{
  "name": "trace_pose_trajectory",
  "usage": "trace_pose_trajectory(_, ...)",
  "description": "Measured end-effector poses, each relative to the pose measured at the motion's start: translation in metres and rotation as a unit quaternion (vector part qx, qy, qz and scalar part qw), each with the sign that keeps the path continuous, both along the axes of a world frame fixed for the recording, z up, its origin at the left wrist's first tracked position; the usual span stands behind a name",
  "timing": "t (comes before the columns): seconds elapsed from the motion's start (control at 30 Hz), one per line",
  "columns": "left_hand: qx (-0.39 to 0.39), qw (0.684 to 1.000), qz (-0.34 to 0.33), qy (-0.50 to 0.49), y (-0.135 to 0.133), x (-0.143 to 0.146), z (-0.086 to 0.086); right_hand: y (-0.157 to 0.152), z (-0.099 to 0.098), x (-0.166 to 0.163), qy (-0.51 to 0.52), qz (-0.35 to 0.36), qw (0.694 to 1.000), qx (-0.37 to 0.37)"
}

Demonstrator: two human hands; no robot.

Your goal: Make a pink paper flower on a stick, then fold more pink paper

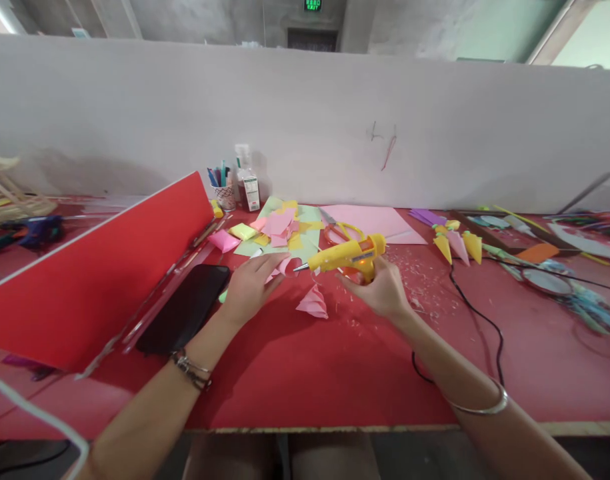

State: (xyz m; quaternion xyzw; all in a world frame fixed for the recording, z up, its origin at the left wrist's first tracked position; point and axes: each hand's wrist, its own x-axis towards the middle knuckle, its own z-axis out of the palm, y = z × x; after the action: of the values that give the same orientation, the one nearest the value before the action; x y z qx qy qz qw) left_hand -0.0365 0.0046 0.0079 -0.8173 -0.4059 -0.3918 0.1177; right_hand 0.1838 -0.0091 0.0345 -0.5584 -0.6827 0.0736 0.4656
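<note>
A yellow glue gun (pixel 342 255) is gripped in my right hand (pixel 385 288), its metal nozzle pointing left. In my left hand (pixel 252 283) I pinch a curled piece of pink paper (pixel 283 268), and the nozzle tip is at its right edge; whether they touch I cannot tell. Below the gun a pleated pink paper cone (pixel 313 303) lies on the red tabletop (pixel 285 380). Just behind the gun are scissors (pixel 345 232) with orange and yellow handles, partly covered by it.
Pink and yellow paper scraps (pixel 279 227) lie behind my left hand. A black phone (pixel 185 310) and an upright red board (pixel 115 273) stand to the left. At the right are small paper cones (pixel 457 245), a black cord (pixel 479 313) and ribbons (pixel 585 303).
</note>
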Motion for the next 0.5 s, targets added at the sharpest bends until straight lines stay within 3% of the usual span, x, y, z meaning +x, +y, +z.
trace_pose_trajectory(0.5,-0.059,0.998,-0.012,-0.004,-0.0028,0.0006,0.0045,-0.0027,-0.0003,0.0019,-0.075,0.031,0.996,-0.034)
